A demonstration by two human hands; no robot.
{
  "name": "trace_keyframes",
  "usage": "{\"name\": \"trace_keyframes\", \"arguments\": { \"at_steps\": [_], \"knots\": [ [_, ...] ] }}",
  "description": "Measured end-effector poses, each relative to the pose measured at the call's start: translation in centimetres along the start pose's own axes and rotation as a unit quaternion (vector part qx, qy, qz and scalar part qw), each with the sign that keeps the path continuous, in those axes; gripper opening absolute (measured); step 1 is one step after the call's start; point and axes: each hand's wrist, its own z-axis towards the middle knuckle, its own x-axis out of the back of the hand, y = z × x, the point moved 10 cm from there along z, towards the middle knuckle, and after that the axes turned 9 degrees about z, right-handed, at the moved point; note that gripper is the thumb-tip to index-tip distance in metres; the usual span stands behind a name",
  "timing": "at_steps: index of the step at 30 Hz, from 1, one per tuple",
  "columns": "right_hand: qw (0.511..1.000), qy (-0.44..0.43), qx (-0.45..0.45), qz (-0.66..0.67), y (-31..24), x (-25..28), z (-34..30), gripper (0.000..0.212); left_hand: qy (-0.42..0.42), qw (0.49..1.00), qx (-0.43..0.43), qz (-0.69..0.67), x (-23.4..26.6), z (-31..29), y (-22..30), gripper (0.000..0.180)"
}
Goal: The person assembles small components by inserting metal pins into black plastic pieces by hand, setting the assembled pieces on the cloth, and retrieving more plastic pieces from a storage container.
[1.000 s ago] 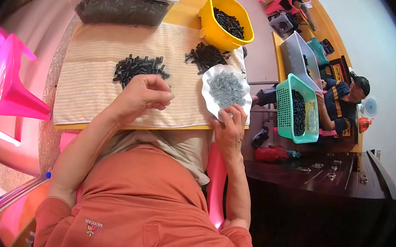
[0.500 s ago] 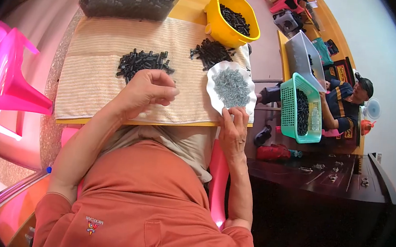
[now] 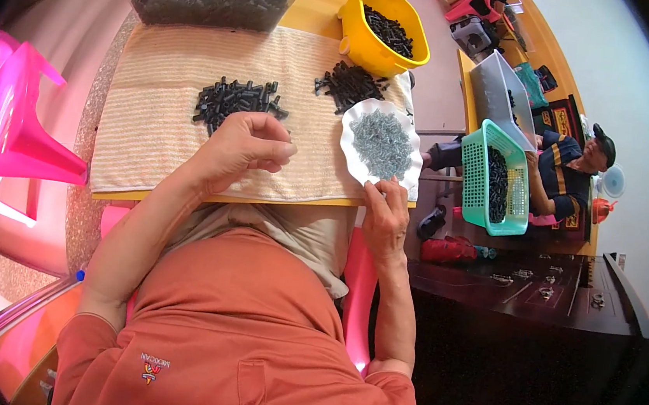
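Observation:
My left hand (image 3: pixel 247 154) hovers over the near part of the striped towel, its thumb and fingers closed in a pinch. Whatever lies between those fingertips is hidden. Just beyond it is a pile of short black tube-like pieces (image 3: pixel 233 100). At the near rim of a white wavy-edged plate (image 3: pixel 348 155), my right hand (image 3: pixel 387 216) has its fingers drawn together, fingertips at the edge. I cannot make out what they pinch. Many small shiny metal pieces (image 3: pixel 381 141), thin like screws or pins, fill the plate.
A second black pile (image 3: pixel 349 88) lies beyond the plate. Behind stand a yellow tub (image 3: pixel 347 21) and a clear bin (image 3: pixel 210 8), both holding black pieces. A pink stool (image 3: pixel 23 127) is at left. At right, another person (image 3: pixel 562 167) sits by a green basket (image 3: pixel 474 178).
My right hand's fingers have drawn slightly closer together and back at the plate's near rim. My left hand stays pinched in nearly the same place.

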Motion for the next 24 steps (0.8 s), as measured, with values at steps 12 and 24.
{"name": "trace_keyframes", "arguments": {
  "at_steps": [12, 24],
  "knots": [
    [0.993, 0.066, -0.071, 0.067, 2.2, 1.4, 0.6, 0.016, -0.006, 1.000, -0.004, 0.007, 0.0, 0.3, -0.3, 0.015],
    [0.990, 0.089, -0.080, 0.075, 3.6, 1.4, 1.0, 0.015, -0.005, 1.000, -0.003, -0.001, -0.3, 0.0, 0.0, 0.015]
  ]
}}
